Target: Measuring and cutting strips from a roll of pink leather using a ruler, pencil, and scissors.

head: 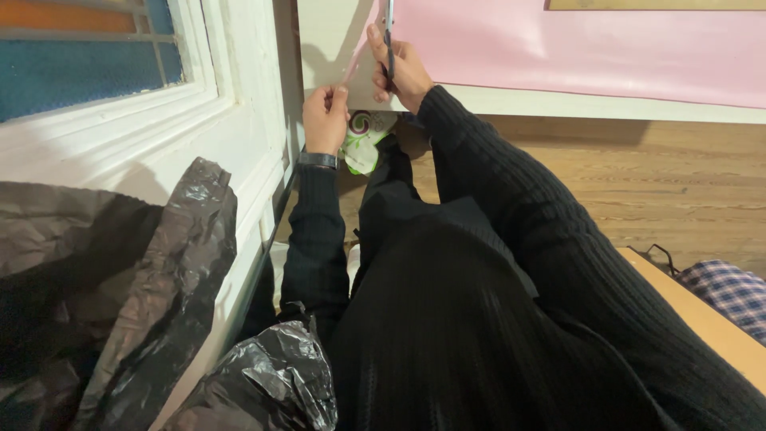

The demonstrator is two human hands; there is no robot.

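The big pink sheet (574, 48) lies flat on a white board (606, 105) at the far side, near the top of the view. Its left edge is being lifted into a thin pink strip (353, 65). The left hand (325, 120) holds the low end of that strip, with the thumb and fingers pinched tight on it. The right hand (401, 70) is just beside it, a bit higher. Its fingers are curled through the handles of a pair of scissors (389, 40), and the blades point up along the pink edge. I cannot tell if the blades are open or closed.

Both arms wear black knit sleeves, and a dark band (317, 160) sits on the left wrist. Just under the hands lies a small white and green wrapper with a swirl on it (363, 140), down on the wooden floor (638, 191).

To the left is a white window frame (199, 104). Crinkled black plastic bags (159, 271) sit below it, close to the person. At the far right peeks a bit of checked cloth (730, 287) by a tan board (702, 315).
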